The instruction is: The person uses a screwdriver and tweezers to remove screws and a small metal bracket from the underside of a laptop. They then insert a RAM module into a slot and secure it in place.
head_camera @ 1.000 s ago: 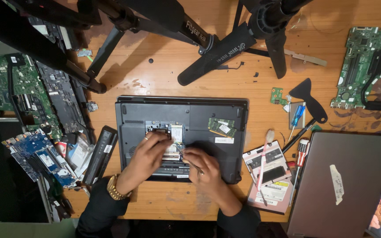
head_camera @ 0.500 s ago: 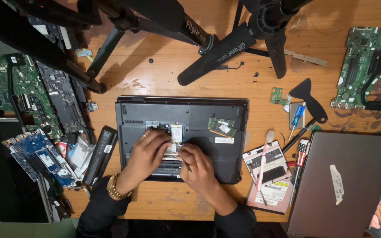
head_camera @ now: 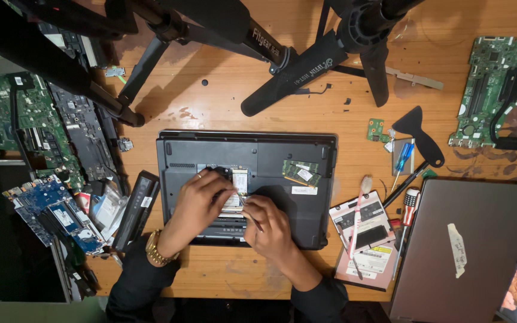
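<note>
Wood grain and scuffs covered the bench (head_camera: 222, 90) where an upturned black laptop (head_camera: 270, 152) lay in the middle with its underside facing me and a small hatch opened in it. My left hand (head_camera: 195, 200), a gold watch (head_camera: 158, 254) on its wrist, rested over that opened bay, fingertips pressed down on the memory module (head_camera: 239, 182) seated there; that grip was curled loosely on the part rather than clamped round it. My right hand (head_camera: 270, 227) sat just beside it, closed on a thin dark tool (head_camera: 252, 220) whose tip pointed toward the same bay. A second green memory stick (head_camera: 300, 172) lay loose on the laptop's base, to the right of the bay. Left of the laptop a black battery pack (head_camera: 136, 209) lay aslant, near blue circuit boards (head_camera: 52, 206) and a green motherboard (head_camera: 1, 116). To the right were a black pry spatula (head_camera: 421, 128), a blue screwdriver (head_camera: 402, 158), a drive caddy (head_camera: 366, 224) with a brush across it, and a closed grey laptop (head_camera: 468, 251). Another green motherboard (head_camera: 498, 90) lay at the far right, and black tripod legs (head_camera: 294, 75) crossed the far side.
</note>
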